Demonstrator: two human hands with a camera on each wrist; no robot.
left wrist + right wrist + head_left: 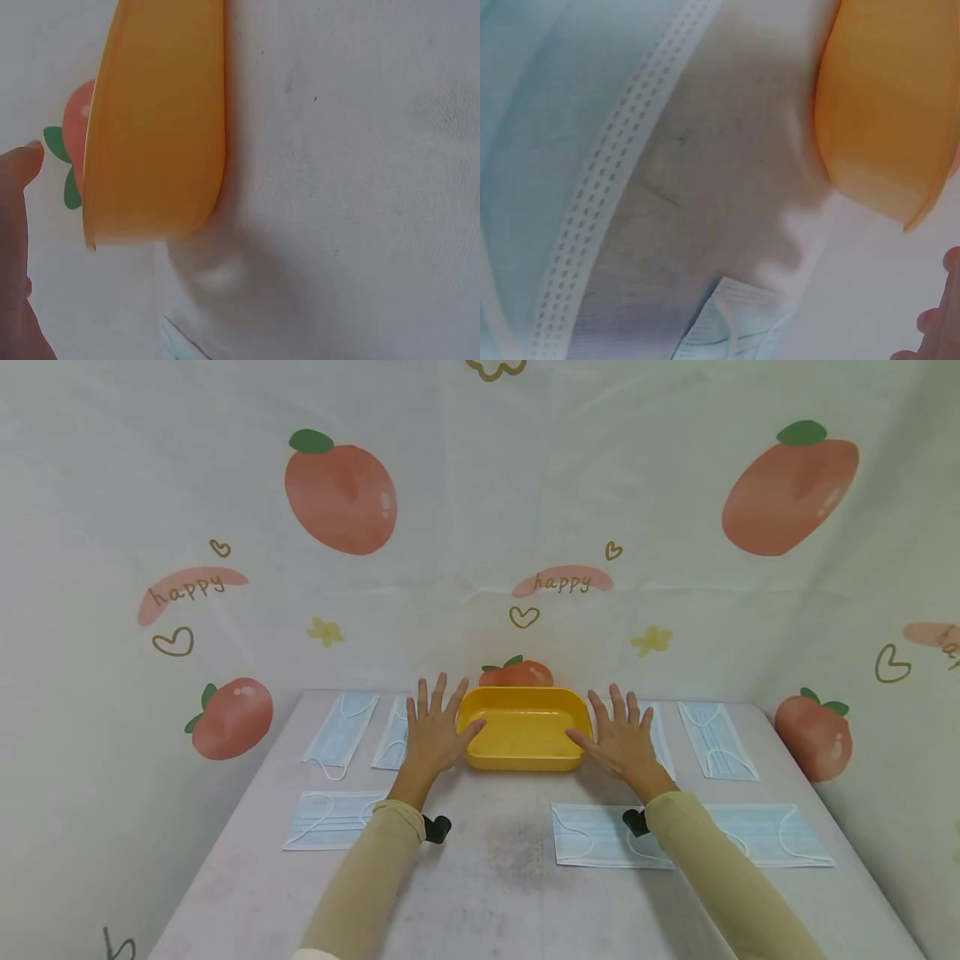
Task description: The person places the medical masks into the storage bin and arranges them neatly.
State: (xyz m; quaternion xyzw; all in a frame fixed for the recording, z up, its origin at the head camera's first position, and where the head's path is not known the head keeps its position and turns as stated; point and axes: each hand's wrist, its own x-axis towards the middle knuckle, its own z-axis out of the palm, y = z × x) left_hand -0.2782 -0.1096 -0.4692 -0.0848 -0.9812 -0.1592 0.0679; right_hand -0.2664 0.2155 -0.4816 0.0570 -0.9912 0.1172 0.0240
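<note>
A shallow yellow plastic tray point(525, 764) stands at the back middle of the table. My left hand point(433, 735) is spread at its left side, thumb stretched over the rim. On the opposite side my right hand point(624, 743) is spread likewise, its thumb over the right rim. Neither hand grips anything; whether they touch the tray I cannot tell. The tray's side wall point(157, 135) fills much of the left wrist view, apart from the thumb there. Blue disposable face masks lie about, one point(388, 745) partly behind my left hand and another point(660, 743) partly behind my right.
More face masks lie flat: one at the back left point(342, 731), one at the back right point(717, 741), one front left point(333, 821), and two front right point(592, 835), point(780, 835), partly under my right forearm. A printed cloth backdrop point(450, 527) rises behind the table.
</note>
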